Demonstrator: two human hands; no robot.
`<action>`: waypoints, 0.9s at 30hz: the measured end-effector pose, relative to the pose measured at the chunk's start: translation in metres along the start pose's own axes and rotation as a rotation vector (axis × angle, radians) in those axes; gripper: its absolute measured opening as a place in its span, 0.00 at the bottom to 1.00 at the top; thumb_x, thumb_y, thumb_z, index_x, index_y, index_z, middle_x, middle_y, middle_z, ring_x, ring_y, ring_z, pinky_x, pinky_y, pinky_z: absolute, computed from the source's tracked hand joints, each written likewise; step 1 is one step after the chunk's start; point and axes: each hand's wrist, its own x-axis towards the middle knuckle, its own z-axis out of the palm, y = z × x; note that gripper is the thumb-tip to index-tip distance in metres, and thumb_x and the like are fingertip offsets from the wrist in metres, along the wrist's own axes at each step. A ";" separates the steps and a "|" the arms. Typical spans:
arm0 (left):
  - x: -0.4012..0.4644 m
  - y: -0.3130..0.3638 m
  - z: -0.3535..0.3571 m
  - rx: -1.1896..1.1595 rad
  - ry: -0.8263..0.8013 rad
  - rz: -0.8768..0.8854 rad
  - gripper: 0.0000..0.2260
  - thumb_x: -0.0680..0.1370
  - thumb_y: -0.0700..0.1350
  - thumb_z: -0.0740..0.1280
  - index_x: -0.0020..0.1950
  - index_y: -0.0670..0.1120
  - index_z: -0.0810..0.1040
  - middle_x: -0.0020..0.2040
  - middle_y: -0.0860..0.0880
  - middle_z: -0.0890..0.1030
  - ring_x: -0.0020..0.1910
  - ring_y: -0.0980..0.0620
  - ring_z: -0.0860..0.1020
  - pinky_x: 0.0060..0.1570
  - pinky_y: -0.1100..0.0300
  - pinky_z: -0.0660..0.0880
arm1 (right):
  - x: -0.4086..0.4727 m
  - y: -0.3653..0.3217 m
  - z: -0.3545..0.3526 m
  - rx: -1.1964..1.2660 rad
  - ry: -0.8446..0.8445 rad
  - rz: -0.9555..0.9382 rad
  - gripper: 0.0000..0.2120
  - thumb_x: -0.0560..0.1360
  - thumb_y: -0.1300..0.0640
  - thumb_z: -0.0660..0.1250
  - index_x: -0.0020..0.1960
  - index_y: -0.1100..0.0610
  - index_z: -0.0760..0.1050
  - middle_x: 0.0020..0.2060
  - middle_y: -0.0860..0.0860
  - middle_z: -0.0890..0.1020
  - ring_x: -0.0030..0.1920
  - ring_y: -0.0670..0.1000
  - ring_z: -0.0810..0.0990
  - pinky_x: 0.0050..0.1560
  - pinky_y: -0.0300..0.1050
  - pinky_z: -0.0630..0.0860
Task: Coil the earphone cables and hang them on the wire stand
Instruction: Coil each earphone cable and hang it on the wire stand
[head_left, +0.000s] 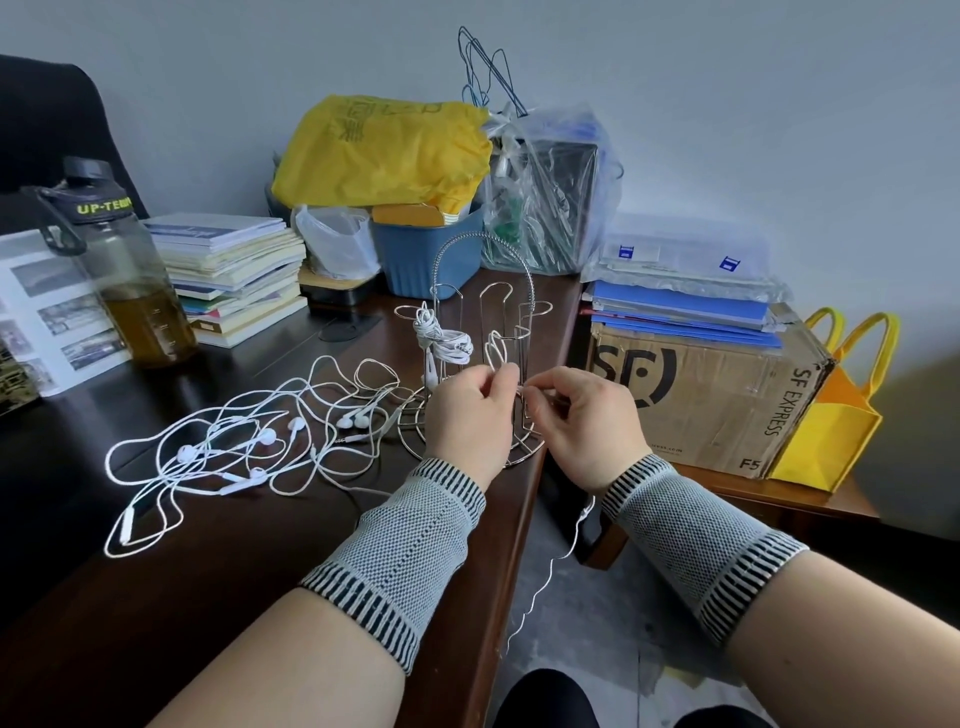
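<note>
We are pinching a white earphone cable (497, 353) between both hands just in front of the wire stand (480, 358): the left hand (467, 410) is holding small loops that are rising above its fingertips, and the right hand (582, 415) is gripping the same cable just beside it, fingers curled round the strand. From the right hand the loose tail (550, 566) is hanging down past the desk edge (511, 545) toward the floor.

One coiled set (441, 340) is already hanging on the stand's left hook, while the remaining earphones (244, 441) are lying in a tangle on the desk to the left of the stand.

We are judging the risks from here. The dangling tail is swinging free below the desk edge, so it could snag on that edge or on our knee and pull the loops out of the left hand's pinch. The stand looks light; bumping it while we are reaching for a hook could tip it or knock the hung coil loose.

The stand is sitting close to the desk's right edge, with a cardboard box (711, 400) to its right across a narrow gap. Open room is lying mainly in front of the stand, toward us.
</note>
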 end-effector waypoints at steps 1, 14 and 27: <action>0.000 0.001 0.000 0.023 0.012 0.033 0.18 0.79 0.51 0.64 0.33 0.41 0.75 0.26 0.44 0.76 0.30 0.42 0.75 0.35 0.52 0.73 | -0.002 0.000 -0.001 0.008 -0.004 -0.008 0.08 0.73 0.54 0.65 0.43 0.56 0.82 0.34 0.49 0.83 0.34 0.47 0.80 0.37 0.36 0.74; 0.003 0.014 -0.004 -0.117 -0.041 0.016 0.11 0.82 0.48 0.61 0.52 0.48 0.83 0.29 0.47 0.72 0.27 0.59 0.68 0.35 0.61 0.67 | 0.006 -0.015 -0.001 0.236 -0.070 0.232 0.04 0.73 0.60 0.69 0.43 0.52 0.80 0.32 0.43 0.80 0.34 0.42 0.78 0.39 0.31 0.74; 0.010 0.016 0.006 -0.283 -0.054 -0.119 0.13 0.82 0.47 0.59 0.45 0.46 0.81 0.24 0.55 0.68 0.25 0.53 0.65 0.29 0.57 0.62 | 0.024 -0.019 -0.005 0.481 -0.042 0.431 0.11 0.75 0.61 0.66 0.39 0.47 0.79 0.35 0.50 0.84 0.37 0.55 0.83 0.42 0.53 0.82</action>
